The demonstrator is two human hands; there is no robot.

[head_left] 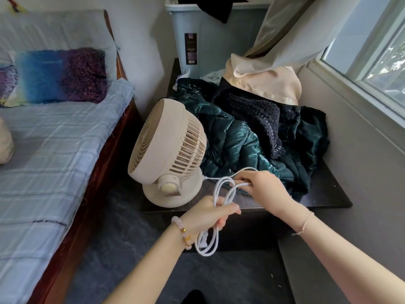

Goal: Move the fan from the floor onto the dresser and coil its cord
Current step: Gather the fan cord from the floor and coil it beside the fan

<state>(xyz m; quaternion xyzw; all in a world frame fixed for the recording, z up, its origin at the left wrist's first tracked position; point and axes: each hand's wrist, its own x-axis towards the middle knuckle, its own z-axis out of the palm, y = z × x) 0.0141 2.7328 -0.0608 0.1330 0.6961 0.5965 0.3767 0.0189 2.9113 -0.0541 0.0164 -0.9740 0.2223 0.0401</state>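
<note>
A beige round fan stands upright on the front left corner of the dark dresser, its grille facing left. Its white cord leaves the base and runs right into loops. My left hand is closed around the gathered loops, which hang down below the fist together with the white plug. My right hand pinches a strand of the cord just above the dresser's front edge, right of the fan.
A heap of clothes with a dark green quilted jacket fills the dresser behind the fan. A pale blue bin stands at the back. A bed lies to the left, a window sill to the right.
</note>
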